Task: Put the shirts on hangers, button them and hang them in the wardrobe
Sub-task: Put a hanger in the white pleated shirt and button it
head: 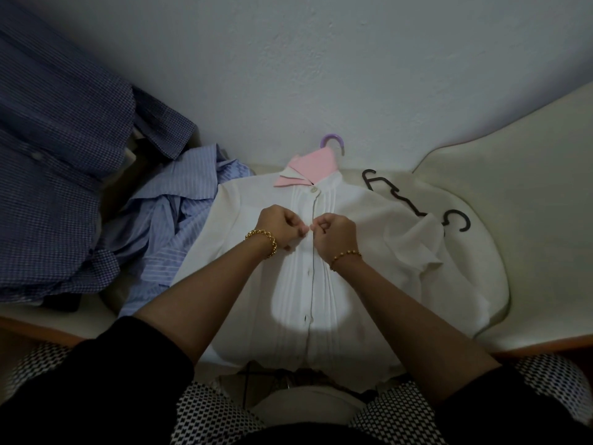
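Observation:
A white pleated shirt [362, 226] with a pink collar lies flat on the bed, front up, on a hanger whose purple hook [332, 142] sticks out above the collar. Its top button is fastened. My left hand [282, 228] and my right hand [333, 234] meet at the button placket a little below that button. Both pinch the placket edges with curled fingers. Further buttons show lower down the placket.
A light blue striped shirt [170, 226] lies crumpled to the left. A dark blue checked shirt [61, 155] lies beyond it. Black hangers [417, 200] rest on the bed [513, 194] at the right. A white wall [321, 75] is behind.

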